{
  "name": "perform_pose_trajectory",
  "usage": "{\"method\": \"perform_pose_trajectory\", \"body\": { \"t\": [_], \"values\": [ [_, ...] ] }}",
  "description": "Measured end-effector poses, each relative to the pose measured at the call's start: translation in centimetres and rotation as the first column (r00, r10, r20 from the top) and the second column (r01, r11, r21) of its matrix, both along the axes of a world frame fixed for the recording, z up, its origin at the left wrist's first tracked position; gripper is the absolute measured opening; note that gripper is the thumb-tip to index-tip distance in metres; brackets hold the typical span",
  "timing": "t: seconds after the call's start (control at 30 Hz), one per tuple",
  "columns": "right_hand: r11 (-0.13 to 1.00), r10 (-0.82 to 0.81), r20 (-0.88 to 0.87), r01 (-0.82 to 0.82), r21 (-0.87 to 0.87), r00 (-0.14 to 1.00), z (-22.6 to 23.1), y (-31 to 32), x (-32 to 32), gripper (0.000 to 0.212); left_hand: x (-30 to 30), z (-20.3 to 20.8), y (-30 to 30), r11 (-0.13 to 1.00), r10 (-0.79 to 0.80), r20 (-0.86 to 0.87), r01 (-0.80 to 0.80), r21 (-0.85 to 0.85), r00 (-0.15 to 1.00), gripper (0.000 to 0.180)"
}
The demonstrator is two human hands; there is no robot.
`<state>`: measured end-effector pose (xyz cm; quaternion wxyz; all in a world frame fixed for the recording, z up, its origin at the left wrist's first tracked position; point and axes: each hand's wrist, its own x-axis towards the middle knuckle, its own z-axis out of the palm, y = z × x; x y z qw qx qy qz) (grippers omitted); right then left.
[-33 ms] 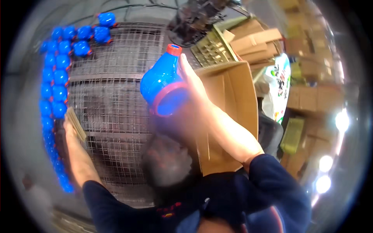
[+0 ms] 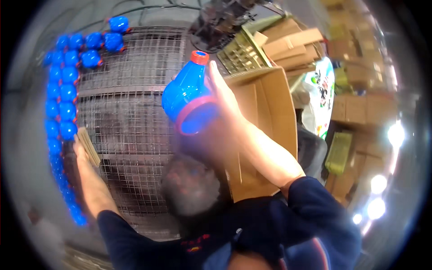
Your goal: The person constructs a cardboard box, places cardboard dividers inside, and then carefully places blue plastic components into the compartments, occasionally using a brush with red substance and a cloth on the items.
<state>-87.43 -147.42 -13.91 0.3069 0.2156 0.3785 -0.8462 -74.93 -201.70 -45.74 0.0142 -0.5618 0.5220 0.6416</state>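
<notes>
My right hand grips a glossy blue plastic bottle above the wire mesh, with the thumb stretched along its side. The bottle tilts; it has a red threaded neck at the top and a red ring around its lower part. Blur smears the fingers and the underside. At the left, my left hand is closed on a flat piece of cardboard, beside the rows of blue pieces. Those blue rounded pieces with red parts stand in lines along the left and far left edge.
A wire mesh surface spans the middle. An open cardboard box stands at my right. Beyond it are a yellow-green crate with cardboard pieces and a white printed bag. Dark machinery hangs at the far side.
</notes>
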Motion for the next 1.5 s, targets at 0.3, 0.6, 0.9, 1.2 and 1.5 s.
{"method": "perform_pose_trajectory", "body": {
  "t": [0.3,0.6,0.9,1.2,1.5],
  "values": [
    [0.974,-0.047,-0.343,0.119,0.192,0.938,3.0,10.2,7.7,0.087,14.4,3.0,20.2,0.977,-0.174,-0.131,0.188,0.101,0.976,0.054],
    [0.969,-0.242,-0.260,0.245,-0.021,0.935,2.9,17.6,14.1,0.083,34.7,-1.7,29.9,0.792,-0.609,-0.111,0.609,-0.040,0.785,0.055],
    [0.893,-0.406,-0.205,0.339,-0.296,0.890,7.7,26.5,16.0,0.066,22.6,17.6,39.2,0.927,-0.139,0.108,0.091,0.365,0.984,0.059],
    [0.079,0.557,-0.361,0.386,0.919,0.748,-1.0,27.6,10.0,0.038,23.4,12.7,33.6,0.921,-0.389,-0.005,0.389,0.036,0.921,0.052],
    [-0.336,0.628,0.429,-0.272,0.902,0.649,-18.8,27.3,-1.3,0.038,17.0,25.9,35.5,0.927,-0.005,-0.114,0.048,0.373,0.993,0.082]
  ]
}}
